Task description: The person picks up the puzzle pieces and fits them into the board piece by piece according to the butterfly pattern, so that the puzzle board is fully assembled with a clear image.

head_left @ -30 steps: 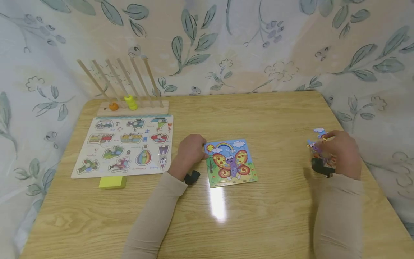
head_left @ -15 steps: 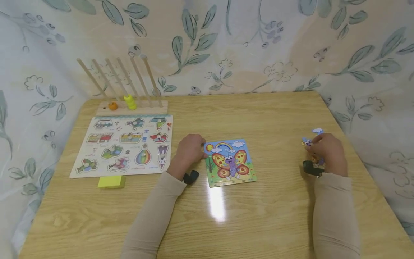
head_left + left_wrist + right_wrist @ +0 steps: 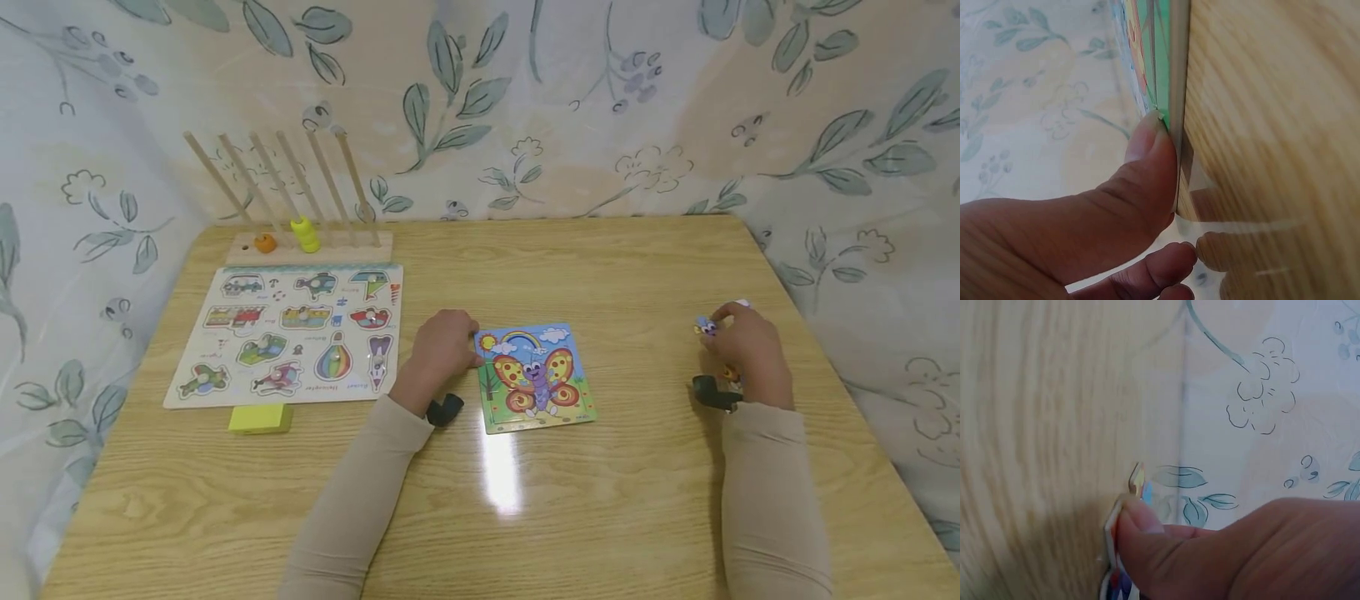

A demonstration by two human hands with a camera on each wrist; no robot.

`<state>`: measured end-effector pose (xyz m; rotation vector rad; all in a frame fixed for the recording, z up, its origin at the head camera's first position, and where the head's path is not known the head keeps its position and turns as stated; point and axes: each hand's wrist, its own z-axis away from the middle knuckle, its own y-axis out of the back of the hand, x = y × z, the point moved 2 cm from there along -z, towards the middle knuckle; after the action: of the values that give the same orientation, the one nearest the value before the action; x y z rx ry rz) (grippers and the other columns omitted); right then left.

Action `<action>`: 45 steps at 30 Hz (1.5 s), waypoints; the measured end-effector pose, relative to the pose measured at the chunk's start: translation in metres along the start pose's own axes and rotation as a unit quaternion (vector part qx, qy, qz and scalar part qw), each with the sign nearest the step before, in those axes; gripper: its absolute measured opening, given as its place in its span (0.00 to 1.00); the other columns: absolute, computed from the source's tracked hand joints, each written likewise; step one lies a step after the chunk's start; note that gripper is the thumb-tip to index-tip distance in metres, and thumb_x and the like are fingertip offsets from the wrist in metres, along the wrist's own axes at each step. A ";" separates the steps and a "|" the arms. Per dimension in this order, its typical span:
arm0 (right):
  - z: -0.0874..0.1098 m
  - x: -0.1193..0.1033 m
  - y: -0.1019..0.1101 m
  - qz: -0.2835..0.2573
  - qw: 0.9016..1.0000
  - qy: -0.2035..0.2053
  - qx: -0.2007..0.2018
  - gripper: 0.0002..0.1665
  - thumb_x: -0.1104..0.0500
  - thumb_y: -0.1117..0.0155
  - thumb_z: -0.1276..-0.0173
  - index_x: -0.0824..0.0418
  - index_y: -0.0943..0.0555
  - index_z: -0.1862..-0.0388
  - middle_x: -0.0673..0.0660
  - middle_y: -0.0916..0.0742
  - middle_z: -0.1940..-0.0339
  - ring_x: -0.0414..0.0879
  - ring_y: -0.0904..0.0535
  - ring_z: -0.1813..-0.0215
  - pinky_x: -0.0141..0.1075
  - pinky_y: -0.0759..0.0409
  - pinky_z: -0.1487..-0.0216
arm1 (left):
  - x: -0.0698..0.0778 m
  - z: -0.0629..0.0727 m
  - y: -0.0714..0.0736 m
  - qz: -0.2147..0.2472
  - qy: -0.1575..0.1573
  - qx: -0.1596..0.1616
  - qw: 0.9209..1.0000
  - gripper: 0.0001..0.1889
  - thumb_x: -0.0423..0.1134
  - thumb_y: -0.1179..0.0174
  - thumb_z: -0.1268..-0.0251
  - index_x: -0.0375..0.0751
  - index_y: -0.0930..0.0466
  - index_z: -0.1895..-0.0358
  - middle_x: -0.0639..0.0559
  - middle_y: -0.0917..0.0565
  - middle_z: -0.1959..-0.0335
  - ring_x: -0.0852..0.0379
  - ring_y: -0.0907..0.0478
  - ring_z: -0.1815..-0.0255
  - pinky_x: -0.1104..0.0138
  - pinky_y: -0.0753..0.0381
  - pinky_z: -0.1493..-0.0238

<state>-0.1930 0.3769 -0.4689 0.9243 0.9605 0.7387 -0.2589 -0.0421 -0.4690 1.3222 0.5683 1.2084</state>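
The butterfly jigsaw puzzle [image 3: 536, 379] lies on the table, mid-view. My left hand [image 3: 444, 346] grips its left edge near the far corner; in the left wrist view the thumb [image 3: 1144, 140] lies on the board's edge [image 3: 1177, 81], while other fingers show below it. At the right, my right hand [image 3: 750, 346] pinches a colourful jigsaw puzzle piece [image 3: 1112, 534] between thumb and fingers. A blue and purple piece part [image 3: 705, 327] sticks out past the fingertips. Something orange [image 3: 731, 375] shows under the palm, and a white bit [image 3: 742, 302] peeks out behind the knuckles.
Left of the puzzle lies a vehicle peg puzzle board [image 3: 285, 333]. A yellow block [image 3: 260, 418] sits at its near edge. Behind it stands a wooden peg rack [image 3: 360, 248] with yellow and orange beads. A leaf-patterned cloth [image 3: 570, 108] borders the table [image 3: 600, 500] at the back and sides.
My right hand has moved left along the table's right part, with the blue and purple piece shifting left too. The left hand and the butterfly puzzle stay in place.
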 end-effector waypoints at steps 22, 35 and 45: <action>0.011 -0.067 0.000 -0.114 0.983 0.145 -0.017 0.22 0.53 0.31 0.38 0.66 0.30 0.57 0.69 0.14 0.64 0.52 0.21 0.70 0.37 0.26 0.72 | 0.001 0.000 0.000 0.017 0.008 -0.006 1.000 0.27 0.48 0.28 0.49 0.43 0.19 0.45 0.47 0.18 0.47 0.49 0.23 0.47 0.57 0.23 0.45; 0.054 -0.178 -0.096 -0.228 0.926 0.237 -0.187 0.14 0.59 0.30 0.38 0.63 0.26 0.62 0.56 0.15 0.74 0.44 0.17 0.76 0.37 0.19 0.72 | -0.001 0.001 -0.003 0.026 0.004 0.010 1.000 0.26 0.47 0.26 0.51 0.43 0.17 0.47 0.48 0.17 0.48 0.48 0.22 0.47 0.57 0.22 0.47; 0.050 -0.178 -0.102 -0.145 0.949 0.232 -0.154 0.16 0.54 0.28 0.41 0.60 0.26 0.67 0.51 0.20 0.82 0.41 0.28 0.82 0.35 0.30 0.79 | -0.002 -0.001 -0.001 0.028 0.004 0.011 1.000 0.26 0.48 0.26 0.51 0.44 0.17 0.47 0.49 0.17 0.48 0.49 0.21 0.47 0.57 0.22 0.48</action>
<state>-0.2060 0.1663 -0.4843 0.3246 1.3155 0.8411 -0.2595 -0.0430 -0.4707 1.3590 0.5548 1.2561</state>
